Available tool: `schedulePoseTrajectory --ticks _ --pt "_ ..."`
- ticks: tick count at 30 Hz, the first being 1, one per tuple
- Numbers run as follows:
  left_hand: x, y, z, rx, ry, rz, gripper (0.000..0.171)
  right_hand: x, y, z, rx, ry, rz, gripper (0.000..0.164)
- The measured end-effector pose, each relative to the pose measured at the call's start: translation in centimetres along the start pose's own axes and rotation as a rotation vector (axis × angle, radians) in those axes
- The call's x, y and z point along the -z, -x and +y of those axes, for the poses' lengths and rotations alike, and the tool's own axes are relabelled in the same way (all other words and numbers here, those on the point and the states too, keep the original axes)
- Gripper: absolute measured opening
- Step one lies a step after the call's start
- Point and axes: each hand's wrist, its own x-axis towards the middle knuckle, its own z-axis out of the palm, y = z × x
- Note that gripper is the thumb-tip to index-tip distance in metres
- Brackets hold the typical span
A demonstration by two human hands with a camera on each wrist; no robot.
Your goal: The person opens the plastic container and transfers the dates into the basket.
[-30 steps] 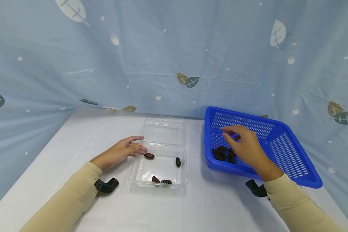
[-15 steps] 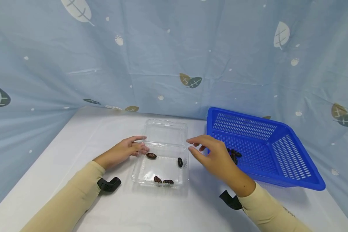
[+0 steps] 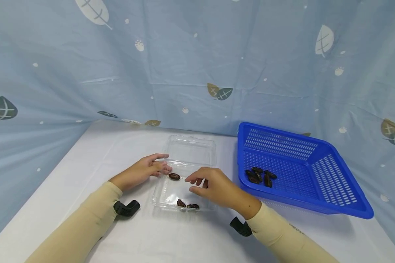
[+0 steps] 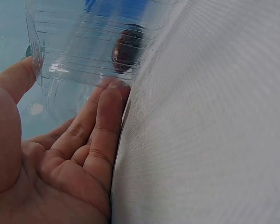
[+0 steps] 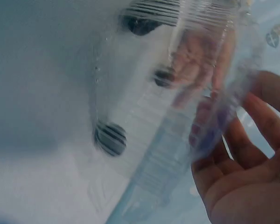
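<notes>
A clear hinged plastic box [image 3: 166, 193] lies with its lid [image 3: 191, 149] folded back. My left hand [image 3: 145, 171] rests at its left side, fingers fairly straight against the wall. In the left wrist view, the thumb of the left hand [image 4: 70, 158] touches the box's upper edge. Loosely bent, my right hand [image 3: 217, 186] hovers over the box's right half. Dark brown dried dates lie in the box: one date [image 3: 174, 176] near the left fingers, two at the front. In the right wrist view, plastic covers the fingertips of the right hand [image 5: 252, 172]; I cannot tell whether they hold a date.
A blue plastic basket [image 3: 293, 199] with slotted sides stands at the right, several dark dates [image 3: 260, 177] grouped in its left part. White cloth [image 3: 145, 233] covers the table. A pale blue curtain [image 3: 168, 54] with leaf prints hangs behind it.
My right hand has moved left from over the blue basket to over the clear box, uncovering the dates in the basket. The left hand has stayed at the box's left side.
</notes>
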Motion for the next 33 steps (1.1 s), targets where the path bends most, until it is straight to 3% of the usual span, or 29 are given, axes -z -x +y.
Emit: schedulePoseTrajectory --ticks 8,19,24,33 --pt "0.0 -0.1 -0.1 -0.009 -0.009 -0.005 0.06 -1.2 -1.5 0.4 -0.036 -0.03 -0.229 0.02" --pt "0.0 -0.2 -0.1 -0.016 -0.019 -0.008 0.06 -1.9 -2.2 0.8 -0.019 0.003 -0.395 0.023" --pt "0.0 -0.2 -0.1 -0.015 -0.021 -0.008 0.06 -2.1 -2.3 0.8 -0.002 0.037 -0.434 0.024" --pt "0.1 0.0 0.0 -0.011 -0.015 -0.001 0.06 -2.4 -2.4 0.8 -0.012 0.063 -0.433 0.018"
